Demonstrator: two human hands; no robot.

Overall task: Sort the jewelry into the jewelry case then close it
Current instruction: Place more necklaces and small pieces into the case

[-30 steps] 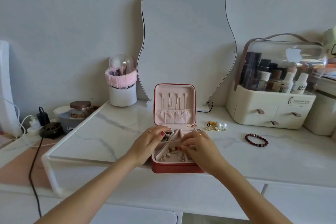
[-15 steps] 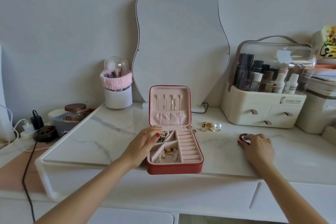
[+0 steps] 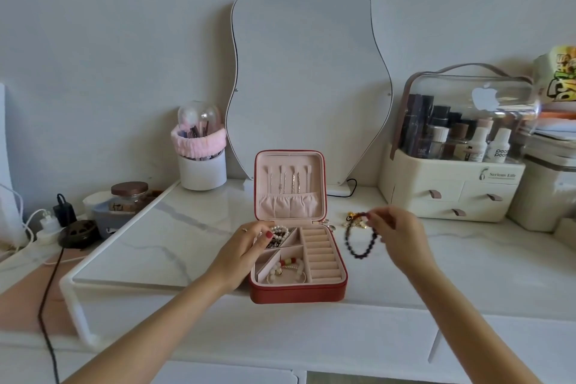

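A red jewelry case (image 3: 297,291) stands open on the marble top, its lid upright with necklaces hung inside. Pearl and dark beaded pieces (image 3: 278,235) fill the back left compartment, and a pearl bracelet (image 3: 288,268) lies in the front one. My left hand (image 3: 246,245) rests on the case's left rim, fingers by the back compartment. Just right of the case, my right hand (image 3: 397,237) pinches a dark beaded bracelet (image 3: 360,243), which dangles above the table. Gold and pearl earrings (image 3: 353,219) lie behind it.
A wavy mirror (image 3: 307,72) leans on the wall behind the case. At the right stands a cream cosmetics organizer (image 3: 452,193). A brush holder with a pink band (image 3: 201,162) is back left, with a jar (image 3: 129,195) and cables beyond the marble riser's left edge.
My right hand left the case, reached right to the dark beaded bracelet on the table, picked it up and now carries it back toward the case. My left hand stayed put.
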